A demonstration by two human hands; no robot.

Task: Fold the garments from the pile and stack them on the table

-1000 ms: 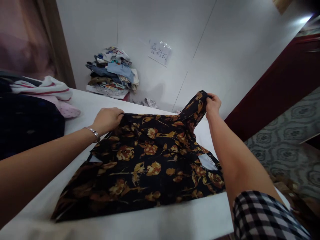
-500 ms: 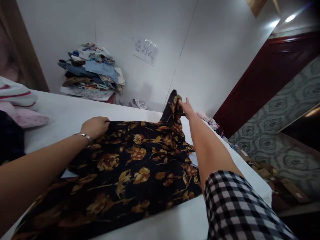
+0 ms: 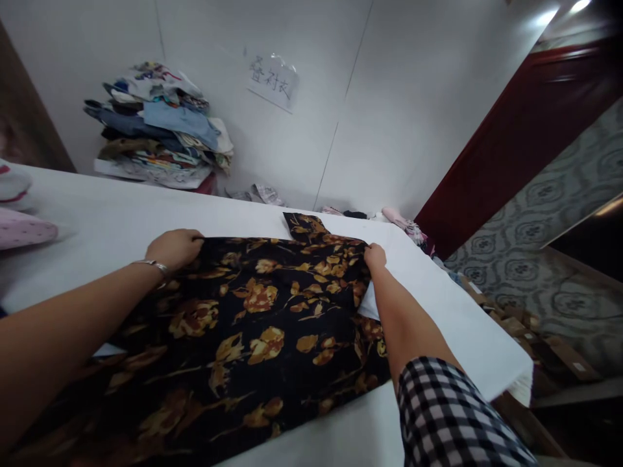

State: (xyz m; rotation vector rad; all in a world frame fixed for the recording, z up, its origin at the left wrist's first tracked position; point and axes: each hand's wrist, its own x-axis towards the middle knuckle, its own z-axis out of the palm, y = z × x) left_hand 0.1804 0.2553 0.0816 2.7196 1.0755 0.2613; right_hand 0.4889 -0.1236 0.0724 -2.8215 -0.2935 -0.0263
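Observation:
A black shirt with brown and gold flowers lies spread over the white table. Its far edge runs between my two hands. At the far left corner of that edge, my left hand, with a silver bracelet on the wrist, is closed on the cloth. My right hand pinches the far right corner near the shoulder. A short flap, which looks like a sleeve, sticks out beyond the far edge towards the wall. The near left part of the shirt is partly hidden by my left forearm.
A tall pile of folded clothes stands at the back left against the wall. Pink cloth lies at the left edge. More garments lie behind the table's back right edge. Cardboard boxes are below on the right.
My right hand has come down and towards me from the raised sleeve to the shirt's right corner. The sleeve now lies flat beyond the far edge. My left hand keeps its grip.

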